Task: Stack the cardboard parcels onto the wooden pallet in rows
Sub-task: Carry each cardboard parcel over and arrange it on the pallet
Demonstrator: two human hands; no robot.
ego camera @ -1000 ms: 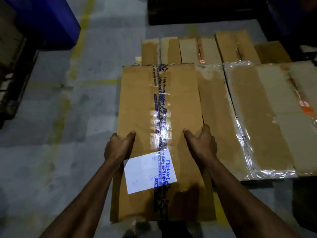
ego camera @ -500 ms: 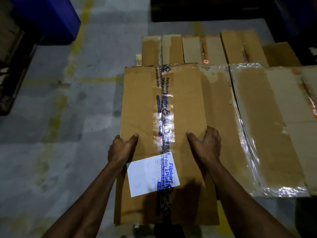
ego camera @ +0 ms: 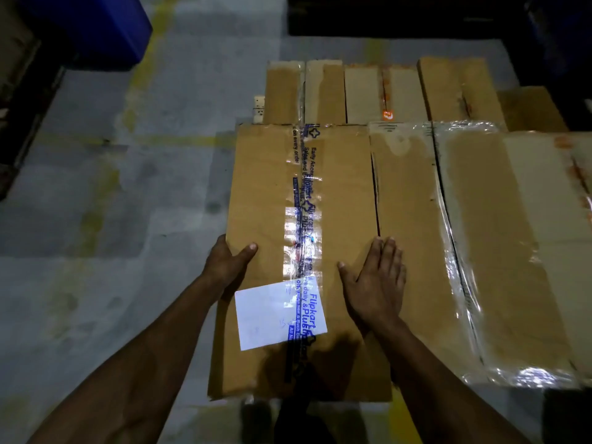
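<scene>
A long flat cardboard parcel (ego camera: 342,187) with blue printed tape and a white label lies at the left end of the near row. My left hand (ego camera: 226,262) grips its left edge, thumb on top. My right hand (ego camera: 374,283) lies flat on its top near the right edge, fingers straight. To its right lie a plain parcel (ego camera: 407,203) and a plastic-wrapped parcel (ego camera: 499,245). A back row of several parcels (ego camera: 362,91) lies beyond. The pallet is hidden under the parcels.
Grey concrete floor (ego camera: 112,219) with faded yellow lines spreads to the left. A blue bin (ego camera: 93,27) stands at the far left. Dark racking runs along the left edge, and dark shapes stand behind the back row.
My right hand has let go of the parcel's right edge and now lies flat on its top. The parcel has settled tight against its right neighbour. My left hand keeps its grip.
</scene>
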